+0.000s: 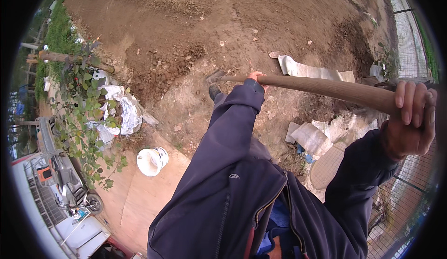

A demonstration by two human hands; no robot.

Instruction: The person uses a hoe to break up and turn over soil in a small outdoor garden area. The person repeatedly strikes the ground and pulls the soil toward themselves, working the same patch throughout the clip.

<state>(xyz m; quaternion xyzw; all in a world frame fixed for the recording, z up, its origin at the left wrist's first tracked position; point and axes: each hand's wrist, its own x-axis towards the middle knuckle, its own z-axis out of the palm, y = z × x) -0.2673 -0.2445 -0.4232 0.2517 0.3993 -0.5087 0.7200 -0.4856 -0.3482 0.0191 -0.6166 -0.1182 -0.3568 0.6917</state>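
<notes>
A long wooden tool handle [328, 89] runs across in front of me, its thick end at the right. My right hand [415, 119] grips that end, held high and close to the camera. Farther along, toward the ground, my left hand [256, 77] is wrapped around the thinner part of the shaft. At the far end a greyish tool head [215, 76] rests at the soil beside my dark shoe [214, 91]; its exact kind is unclear. Broken, loose soil [164, 70] lies to the left of the tool head.
A white plastic bucket [152, 161] lies tipped on paving at left, below white sacks [125, 114] and a leafy vine [83, 101]. A motor scooter [68, 182] stands lower left. Pale sheeting [307, 68] and scraps [312, 138] lie rightward, near a wire mesh fence [401, 196].
</notes>
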